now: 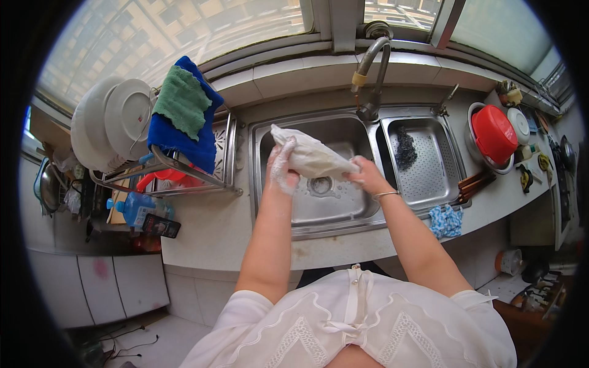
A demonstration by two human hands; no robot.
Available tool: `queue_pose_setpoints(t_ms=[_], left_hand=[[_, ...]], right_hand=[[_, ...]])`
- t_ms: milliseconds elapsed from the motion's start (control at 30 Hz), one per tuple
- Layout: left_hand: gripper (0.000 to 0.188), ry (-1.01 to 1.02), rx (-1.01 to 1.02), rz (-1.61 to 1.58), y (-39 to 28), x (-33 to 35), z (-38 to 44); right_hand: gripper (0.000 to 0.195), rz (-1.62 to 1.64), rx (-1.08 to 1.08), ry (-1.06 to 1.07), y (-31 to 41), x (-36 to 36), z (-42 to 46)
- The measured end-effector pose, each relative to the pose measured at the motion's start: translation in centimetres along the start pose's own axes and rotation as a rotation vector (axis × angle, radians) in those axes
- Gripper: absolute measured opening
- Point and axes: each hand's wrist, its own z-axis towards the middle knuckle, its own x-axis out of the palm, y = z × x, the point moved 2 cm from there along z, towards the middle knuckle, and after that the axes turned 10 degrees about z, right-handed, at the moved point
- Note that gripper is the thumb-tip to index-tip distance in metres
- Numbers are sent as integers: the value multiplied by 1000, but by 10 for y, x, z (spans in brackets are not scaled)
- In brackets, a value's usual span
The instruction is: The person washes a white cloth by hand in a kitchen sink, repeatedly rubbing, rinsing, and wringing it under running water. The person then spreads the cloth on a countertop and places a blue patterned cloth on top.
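Observation:
A wet, off-white cloth (317, 154) is stretched between my two hands above the large steel sink basin (303, 211). My left hand (283, 165), coated in white suds, grips the cloth at its left part. The cloth's right end is pinched in my right hand (366, 175), which has a bracelet at the wrist. Below the cloth lies the round drain (320, 185) with some water and foam around it. Behind the basin stands the curved metal faucet (370, 69), with a yellow band near its spout.
On the left, a metal rack (198, 181) bears white plates (129, 117) and green and blue cloths (181, 103); a phone (161, 225) lies near a blue bottle (135, 209). To the right are a perforated basin (425, 170), chopsticks (476, 184), a checkered cloth (446, 221) and a red bowl (496, 133).

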Motion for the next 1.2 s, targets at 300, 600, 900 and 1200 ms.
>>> queue_pose_setpoints(t_ms=[300, 600, 900, 1200], left_hand=[[37, -182, 68, 386, 34, 2, -8], [41, -14, -6, -297, 97, 45, -22], [46, 370, -160, -447, 107, 9, 4], [31, -105, -200, -220, 88, 55, -2]], right_hand=[[24, 441, -486, -367, 56, -11, 2], [21, -538, -478, -370, 73, 93, -18], [18, -598, -466, -348, 82, 78, -8], [14, -776, -547, -356, 59, 49, 11]])
